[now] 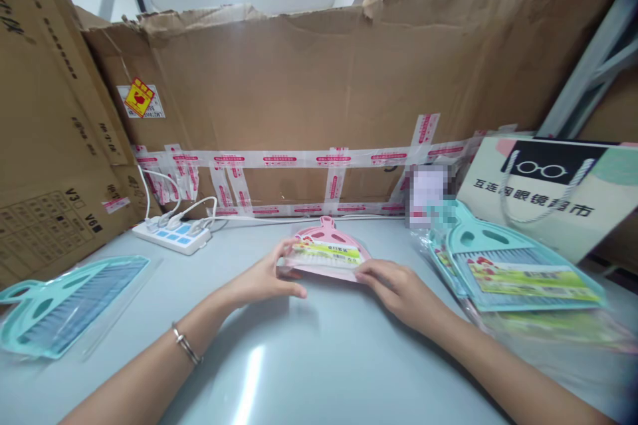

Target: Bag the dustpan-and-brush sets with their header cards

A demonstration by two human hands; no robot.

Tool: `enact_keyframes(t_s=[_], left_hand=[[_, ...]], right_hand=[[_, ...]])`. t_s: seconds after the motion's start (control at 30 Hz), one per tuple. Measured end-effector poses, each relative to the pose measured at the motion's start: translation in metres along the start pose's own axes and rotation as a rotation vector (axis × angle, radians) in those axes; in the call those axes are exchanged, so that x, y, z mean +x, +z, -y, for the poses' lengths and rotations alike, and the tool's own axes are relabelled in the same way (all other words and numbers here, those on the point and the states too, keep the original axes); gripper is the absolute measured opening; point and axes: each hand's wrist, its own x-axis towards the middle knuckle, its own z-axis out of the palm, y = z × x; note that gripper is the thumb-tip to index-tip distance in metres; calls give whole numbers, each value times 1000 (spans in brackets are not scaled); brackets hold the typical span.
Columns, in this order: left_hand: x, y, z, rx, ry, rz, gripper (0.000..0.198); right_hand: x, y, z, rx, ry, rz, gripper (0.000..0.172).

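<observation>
A pink dustpan and brush set (327,232) in a clear bag, with a yellow-green label, is at the middle of the table. My left hand (266,275) is at its left edge, fingers touching the bag and the thumb stretched out apart from it. My right hand (399,285) pinches the bag's front right corner between thumb and fingers. To the right, a turquoise dustpan and brush set (523,272) with a similar label lies on other bagged sets. Another turquoise dustpan and brush set (74,305) lies at the far left beside my left forearm.
A white power strip (172,236) with plugged-in cables stands at the back left. Large cardboard boxes (299,86) wall off the back and left. A paper bag (553,192) with a glasses print stands at the right, behind the turquoise sets. The table (309,358) is grey and glossy.
</observation>
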Motion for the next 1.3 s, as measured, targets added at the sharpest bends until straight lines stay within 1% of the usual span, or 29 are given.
enact_keyframes(t_s=[0.07,0.1,0.13,0.17,0.2,0.23,0.27,0.3,0.33,0.37,0.4,0.43,0.5,0.57,0.73,0.8,0.87,0.9,0.93,0.97,1.0,1.03,1.07,1.13,1.17,1.2,1.23,1.27,1.3], left_hand=[[5,7,8,50,44,-123,36],[8,11,12,47,59,-194,24],[10,15,15,30,75,-254,23],[12,19,18,4,96,-300,25],[13,22,19,-26,122,-330,27],[13,25,19,-55,148,-350,28],[12,27,18,-81,180,-361,29],[11,28,17,-102,216,-366,30],[10,28,16,-117,250,-367,29],[9,27,14,-124,280,-358,28],[8,26,13,-124,307,-342,27],[7,26,12,-118,330,-328,27],[6,24,12,-91,367,-310,27],[6,24,15,-56,403,-309,24],[5,26,17,-31,463,-323,22],[3,23,12,-42,407,-291,40],[1,19,4,-64,281,-221,60],[1,17,0,-74,196,-179,60],[0,16,-3,-81,109,-145,53],[0,14,-4,-91,29,-124,44],[1,14,-5,-110,-37,-120,38],[2,15,-4,-137,-79,-133,36],[3,16,-2,-175,-95,-156,35],[6,19,3,-247,-61,-213,37],[8,21,6,-260,-34,-248,37],[9,23,8,-255,-4,-287,36],[9,24,10,-237,28,-328,35],[9,26,11,-217,61,-366,34],[9,28,11,-198,91,-395,34]], right_hand=[[2,3,-4,102,122,-13,20],[3,5,-7,142,173,-73,18],[4,6,-9,181,227,-169,16],[6,8,-12,227,296,-284,25],[8,9,-13,294,385,-387,44],[9,9,-14,396,483,-443,64],[11,9,-13,534,574,-435,77],[12,8,-11,691,633,-369,82],[13,7,-8,841,642,-274,78],[13,6,-4,959,608,-189,69],[13,4,1,1036,550,-143,61],[13,3,5,1070,492,-147,54],[12,2,12,1068,424,-231,47],[11,1,16,1057,404,-290,46],[12,-3,15,1064,403,-296,45],[13,-4,11,1048,410,-272,43],[15,-3,7,1035,418,-189,42],[16,-2,5,1034,418,-125,43],[17,0,3,1032,416,-60,44],[18,1,2,1018,415,-20,46],[19,3,2,973,414,-27,48],[20,4,3,887,405,-90,49],[20,4,4,763,375,-194,50],[19,4,8,485,232,-395,45],[19,3,11,384,140,-431,38],[19,3,13,331,71,-416,28],[19,3,16,334,52,-370,21],[20,5,18,384,96,-320,20],[21,7,20,476,191,-280,21]])
